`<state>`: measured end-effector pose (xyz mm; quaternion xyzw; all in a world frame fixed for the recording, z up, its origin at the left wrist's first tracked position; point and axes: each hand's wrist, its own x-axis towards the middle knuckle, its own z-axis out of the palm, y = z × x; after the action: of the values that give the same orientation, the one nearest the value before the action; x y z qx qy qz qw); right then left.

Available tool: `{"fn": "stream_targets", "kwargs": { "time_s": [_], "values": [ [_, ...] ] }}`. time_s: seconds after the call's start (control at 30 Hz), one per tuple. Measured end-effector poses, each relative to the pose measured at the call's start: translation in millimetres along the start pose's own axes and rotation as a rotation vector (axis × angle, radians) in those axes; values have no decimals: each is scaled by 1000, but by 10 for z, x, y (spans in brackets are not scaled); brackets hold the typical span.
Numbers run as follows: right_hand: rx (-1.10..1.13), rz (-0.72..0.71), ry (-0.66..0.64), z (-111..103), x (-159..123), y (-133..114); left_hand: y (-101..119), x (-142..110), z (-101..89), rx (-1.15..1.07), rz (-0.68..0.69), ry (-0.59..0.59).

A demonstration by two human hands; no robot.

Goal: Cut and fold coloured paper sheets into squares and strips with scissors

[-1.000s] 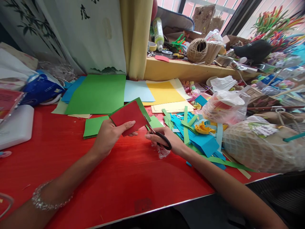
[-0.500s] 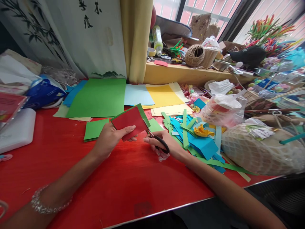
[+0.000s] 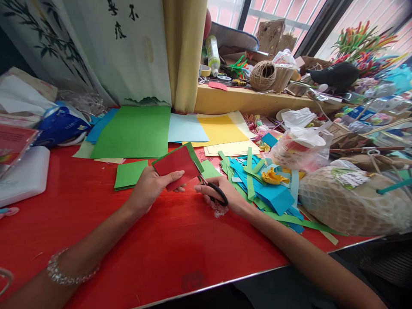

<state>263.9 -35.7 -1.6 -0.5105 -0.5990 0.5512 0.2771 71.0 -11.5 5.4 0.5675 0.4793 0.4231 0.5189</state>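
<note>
Daylight enters through the barred window (image 3: 283,19) at upper right, its panes pale and nearly washed out. The glossy red tabletop (image 3: 154,257) carries a soft sheen; the far upper-left corner and the area below the table's edge sink into darkness. The red paper (image 3: 175,165) and black-handled scissors (image 3: 222,198) look fairly crisp, while wide-angle stretch smears the right edge.

My left hand (image 3: 152,183) and right hand (image 3: 232,194) are bare; my slim right forearm (image 3: 289,240) is bare past the table's (image 3: 161,257) near edge. A chunky bracelet (image 3: 61,277) of clear, glittering beads rings my left forearm (image 3: 109,231).
</note>
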Motion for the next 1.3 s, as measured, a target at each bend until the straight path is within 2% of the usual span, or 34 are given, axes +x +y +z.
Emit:
{"fn": "stream_targets", "kwargs": {
  "time_s": [0.17, 0.33, 0.53, 0.7, 0.93, 1.13, 1.3],
  "values": [
    [55, -31, 13, 17, -6, 27, -4, 0, -3, 25, -5, 2],
    [26, -29, 24, 22, -16, 15, 7, 3, -13, -3, -1, -6],
    [-5, -24, -17, -5, -11, 6, 45, -24, -9, 119, -13, -45],
    [-19, -50, -15, -18, -21, 9, 35, -13, -47, 115, -19, -75],
    [0, -61, 51, 45, -72, -29, 21, 0, -65, 63, -40, -80],
    [1, -17, -8, 22, -39, -11, 37, 11, -66, 85, -92, -94],
    [20, -101, 26, 58, -30, 48, 42, 12, -62, 85, -117, -107]
  ]
}}
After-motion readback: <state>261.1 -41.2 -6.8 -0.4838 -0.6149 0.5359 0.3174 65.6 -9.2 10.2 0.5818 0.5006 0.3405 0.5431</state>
